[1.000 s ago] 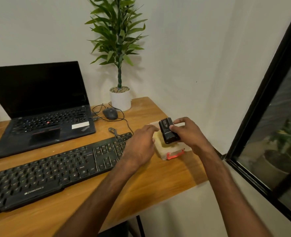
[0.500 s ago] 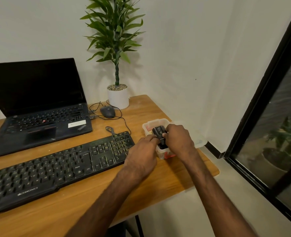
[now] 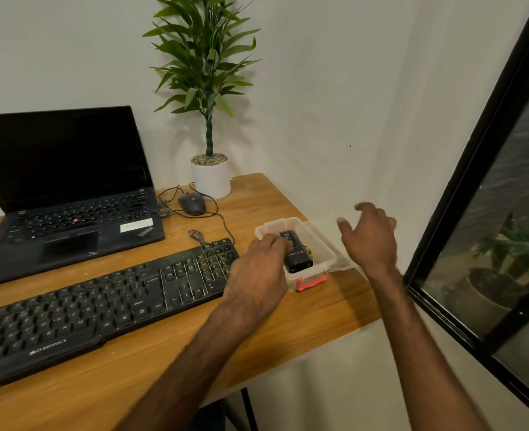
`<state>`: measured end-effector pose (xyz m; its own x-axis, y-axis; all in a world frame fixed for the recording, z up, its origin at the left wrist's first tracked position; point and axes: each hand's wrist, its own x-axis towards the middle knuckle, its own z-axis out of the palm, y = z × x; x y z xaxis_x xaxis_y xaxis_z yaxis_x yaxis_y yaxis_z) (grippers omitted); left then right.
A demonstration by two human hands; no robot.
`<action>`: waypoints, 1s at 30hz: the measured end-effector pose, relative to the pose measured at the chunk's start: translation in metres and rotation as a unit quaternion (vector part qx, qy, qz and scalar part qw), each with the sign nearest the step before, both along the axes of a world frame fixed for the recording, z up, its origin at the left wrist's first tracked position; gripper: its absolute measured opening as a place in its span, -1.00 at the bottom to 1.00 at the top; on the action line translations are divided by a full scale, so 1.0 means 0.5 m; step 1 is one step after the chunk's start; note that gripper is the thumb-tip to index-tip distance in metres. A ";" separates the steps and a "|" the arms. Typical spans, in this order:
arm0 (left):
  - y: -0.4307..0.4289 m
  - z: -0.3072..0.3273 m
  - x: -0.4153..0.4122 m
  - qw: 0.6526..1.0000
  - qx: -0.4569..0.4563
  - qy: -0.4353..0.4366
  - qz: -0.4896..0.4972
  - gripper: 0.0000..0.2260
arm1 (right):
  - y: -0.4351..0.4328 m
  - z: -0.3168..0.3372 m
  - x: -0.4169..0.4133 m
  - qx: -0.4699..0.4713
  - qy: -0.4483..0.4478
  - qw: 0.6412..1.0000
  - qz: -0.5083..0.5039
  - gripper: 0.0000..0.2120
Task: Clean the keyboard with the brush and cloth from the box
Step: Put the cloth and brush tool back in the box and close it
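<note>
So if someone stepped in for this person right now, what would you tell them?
Left hand: fingers curled on the black block-shaped gadget inside the small clear plastic box with a red latch.
Right hand: open, empty, raised near the box's clear lid, which lies on the wooden desk right of the box.
Done: box opened.
Left: take out brush and cloth (neither plainly visible), then clean the black full-size keyboard lying left of the box.
</note>
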<state>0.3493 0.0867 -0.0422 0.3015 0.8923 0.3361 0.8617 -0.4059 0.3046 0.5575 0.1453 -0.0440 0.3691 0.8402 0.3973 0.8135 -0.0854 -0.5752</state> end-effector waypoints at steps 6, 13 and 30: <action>0.003 0.011 -0.001 1.000 -0.004 -0.012 0.014 -0.68 | 0.015 -0.053 0.063 -0.221 0.230 0.948 0.007 -0.33; 0.005 0.015 -0.011 0.998 -0.004 -0.053 0.028 -0.65 | -0.001 -0.038 0.047 0.019 0.240 0.970 -0.004 -0.61; 0.104 -0.001 -0.036 0.987 -0.097 -0.092 0.093 -0.56 | -0.084 -0.056 -0.153 0.059 -0.173 0.945 0.272 -0.56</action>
